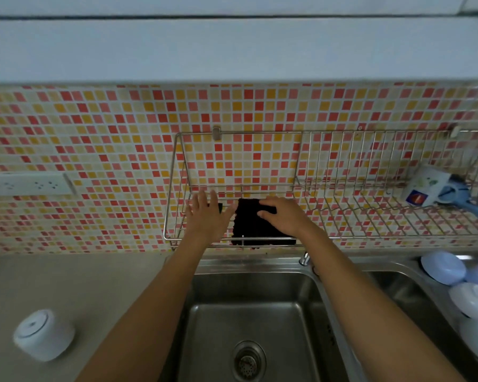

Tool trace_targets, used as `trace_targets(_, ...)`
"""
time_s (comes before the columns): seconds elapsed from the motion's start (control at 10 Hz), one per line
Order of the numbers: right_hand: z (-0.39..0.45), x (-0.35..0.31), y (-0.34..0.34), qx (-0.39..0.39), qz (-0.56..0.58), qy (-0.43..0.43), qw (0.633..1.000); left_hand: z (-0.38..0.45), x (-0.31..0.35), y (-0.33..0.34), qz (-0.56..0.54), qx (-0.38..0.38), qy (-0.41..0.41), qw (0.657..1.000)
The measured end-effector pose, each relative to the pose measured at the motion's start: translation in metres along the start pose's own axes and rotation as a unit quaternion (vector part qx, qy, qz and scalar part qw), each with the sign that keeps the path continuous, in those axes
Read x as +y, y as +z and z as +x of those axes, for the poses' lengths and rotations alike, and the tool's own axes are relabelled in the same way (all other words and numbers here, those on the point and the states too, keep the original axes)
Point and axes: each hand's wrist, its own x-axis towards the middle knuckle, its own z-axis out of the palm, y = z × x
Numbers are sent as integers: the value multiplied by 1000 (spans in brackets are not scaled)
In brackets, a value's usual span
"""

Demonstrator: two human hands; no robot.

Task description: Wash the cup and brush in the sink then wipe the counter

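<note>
Cup (422, 186) lies on its side at three o'clock, mouth right; your right hand (283, 216) grasps the black cloth (249, 221), left hand (204, 216) flat, released.

Both hands (204, 216) reach the dark cloth (250, 221).
</note>
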Motion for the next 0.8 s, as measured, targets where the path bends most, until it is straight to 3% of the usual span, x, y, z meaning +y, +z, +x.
trace_targets(0.1, -20, -9, 3, 71, -24, -32, 997, -20, -6, 4, 43, 1, 57, 997)
trace_targets(0.3, -70, -24, 32, 194, -220, -52, 954, -61, -13, 9, 110, 53, 74, 990)
trace_targets(0.5, -100, -35, 48, 126, -250, 30, 959, -102, -26, 14, 126, 56, 92, 986)
trace_targets(0.7, -141, -63, 53, 45, -218, 36, 974, -149, -36, -2, 91, -16, 126, 988)
trace_targets(0.8, -149, -91, 30, 32, -233, 38, 971, -162, -39, -32, 67, 10, 148, 987)
